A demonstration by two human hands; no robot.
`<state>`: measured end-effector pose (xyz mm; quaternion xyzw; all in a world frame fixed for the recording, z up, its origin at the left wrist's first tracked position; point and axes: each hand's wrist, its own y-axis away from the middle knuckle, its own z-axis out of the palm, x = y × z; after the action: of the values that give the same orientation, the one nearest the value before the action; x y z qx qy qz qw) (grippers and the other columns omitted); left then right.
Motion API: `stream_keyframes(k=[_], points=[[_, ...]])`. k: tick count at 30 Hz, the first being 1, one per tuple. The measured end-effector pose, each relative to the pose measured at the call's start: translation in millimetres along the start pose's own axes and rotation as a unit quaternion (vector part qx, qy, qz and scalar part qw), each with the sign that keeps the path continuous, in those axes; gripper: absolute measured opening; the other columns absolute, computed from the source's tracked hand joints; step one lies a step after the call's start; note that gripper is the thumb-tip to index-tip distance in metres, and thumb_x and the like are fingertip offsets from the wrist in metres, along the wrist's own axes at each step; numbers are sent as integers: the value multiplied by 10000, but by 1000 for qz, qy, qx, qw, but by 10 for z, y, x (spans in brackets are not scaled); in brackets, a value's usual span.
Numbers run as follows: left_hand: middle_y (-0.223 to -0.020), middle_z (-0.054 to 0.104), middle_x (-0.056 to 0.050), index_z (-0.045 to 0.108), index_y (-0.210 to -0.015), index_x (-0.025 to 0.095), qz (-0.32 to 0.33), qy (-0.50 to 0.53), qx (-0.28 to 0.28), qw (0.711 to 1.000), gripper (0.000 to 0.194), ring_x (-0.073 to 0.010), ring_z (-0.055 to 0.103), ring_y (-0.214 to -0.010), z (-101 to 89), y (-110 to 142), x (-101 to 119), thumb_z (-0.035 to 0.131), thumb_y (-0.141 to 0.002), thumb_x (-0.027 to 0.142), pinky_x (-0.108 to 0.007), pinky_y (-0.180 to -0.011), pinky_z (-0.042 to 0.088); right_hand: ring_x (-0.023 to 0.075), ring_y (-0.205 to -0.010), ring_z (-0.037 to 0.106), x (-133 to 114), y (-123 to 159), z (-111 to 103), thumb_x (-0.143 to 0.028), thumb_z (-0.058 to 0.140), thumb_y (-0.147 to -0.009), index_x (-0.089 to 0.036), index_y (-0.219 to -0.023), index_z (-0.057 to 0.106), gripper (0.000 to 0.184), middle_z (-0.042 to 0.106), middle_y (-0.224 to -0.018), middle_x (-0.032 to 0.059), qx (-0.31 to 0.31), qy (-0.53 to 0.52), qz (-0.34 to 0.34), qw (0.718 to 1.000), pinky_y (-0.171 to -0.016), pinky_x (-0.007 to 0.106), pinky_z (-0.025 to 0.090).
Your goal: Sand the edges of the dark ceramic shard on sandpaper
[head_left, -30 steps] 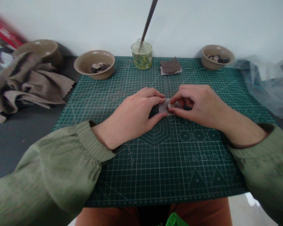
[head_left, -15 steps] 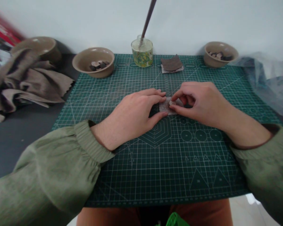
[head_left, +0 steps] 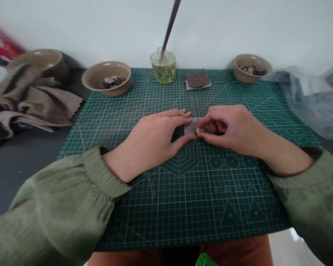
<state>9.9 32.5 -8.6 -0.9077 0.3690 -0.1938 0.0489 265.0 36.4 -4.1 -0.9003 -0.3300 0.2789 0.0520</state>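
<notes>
The person's left hand [head_left: 151, 142] and right hand [head_left: 231, 129] are working together at the middle of a green cutting mat [head_left: 166, 218], which is lying on a dark grey bench [head_left: 19, 181]. A small pale fabric strip [head_left: 190, 127] is lying between them, low over the mat. The left fingers [head_left: 180, 114] are extending nearly straight, their tips at the strip's left end and the thumb just below it; whether they are gripping or only steadying it is hard to tell. The right thumb and forefinger are pinching a small pale chip [head_left: 199, 130] against the strip's right part.

As things lie, only this one strip is in hand. Chips are sitting in a ceramic bowl [head_left: 94, 75] left of centre and in a second ceramic bowl [head_left: 252, 75] at the right. A third bowl [head_left: 41, 61] is standing off the mat, its contents not visible. A brown leather-like piece [head_left: 197, 78] is resting on a pale backing sheet near the mat's far edge, beside a glass jar [head_left: 163, 72] holding a slender rod [head_left: 170, 29].

The mat is showing a printed grid, a hexagon, circles and triangles; no brand or readable writing can be made out.
</notes>
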Motion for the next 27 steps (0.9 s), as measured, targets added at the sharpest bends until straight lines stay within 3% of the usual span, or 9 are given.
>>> stream_keyframes(k=[4,9,23,27], points=[[-1548,738,-98,764,-1443,206,0,2,2,1000,429,-333,682,-1472,-5,1,7,720,-1075,423,-549,-1258,561,186,-711,614,-6,-16,16,-296,818,-944,-200,-944,798,98,692,-804,17,27,19,7,999,-694,348,430],[-1558,731,-98,762,-1446,215,-6,-5,-3,1000,432,-339,686,-1467,-3,-5,3,714,-1077,434,-558,-1238,578,172,-683,597,-10,0,14,-281,806,-947,-212,-939,798,70,685,-790,3,4,-10,0,1000,-679,343,427],[-1555,733,-92,773,-1435,206,-7,-11,-2,1000,431,-341,687,-1466,-19,-5,12,725,-1072,433,-541,-1240,580,157,-671,579,21,-16,18,-277,835,-912,-183,-939,811,100,681,-774,0,36,16,15,999,-675,321,408],[-1559,730,-95,771,-1435,199,-5,-8,0,1000,430,-338,681,-1475,-3,-9,6,720,-1076,430,-540,-1240,582,151,-656,582,12,2,22,-274,828,-917,-188,-936,810,89,670,-755,-12,13,-10,8,1000,-657,311,408]])
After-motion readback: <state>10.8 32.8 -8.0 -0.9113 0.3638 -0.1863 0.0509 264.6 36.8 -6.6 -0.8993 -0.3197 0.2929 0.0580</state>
